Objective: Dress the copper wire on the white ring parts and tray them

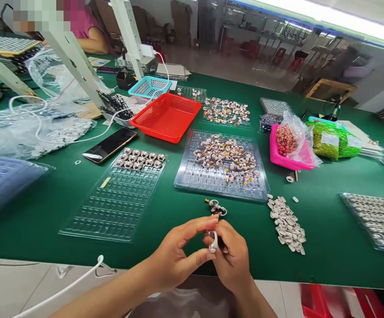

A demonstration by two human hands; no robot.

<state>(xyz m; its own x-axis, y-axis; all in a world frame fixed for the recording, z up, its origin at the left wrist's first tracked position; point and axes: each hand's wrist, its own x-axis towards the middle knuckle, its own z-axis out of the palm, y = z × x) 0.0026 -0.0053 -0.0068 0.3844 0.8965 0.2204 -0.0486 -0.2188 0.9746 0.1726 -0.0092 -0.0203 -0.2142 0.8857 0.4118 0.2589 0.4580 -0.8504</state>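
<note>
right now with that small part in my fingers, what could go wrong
The small white part is pinched between both hands, so it could slip. The loose pieces just beyond could get knocked. The pile of grey covers lies straight on the green table, so a sleeve or arm might scatter it.

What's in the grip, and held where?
A small white curved piece, pinched at its ends by the left hand; the right hand meets it, its exact contact hidden.
</note>
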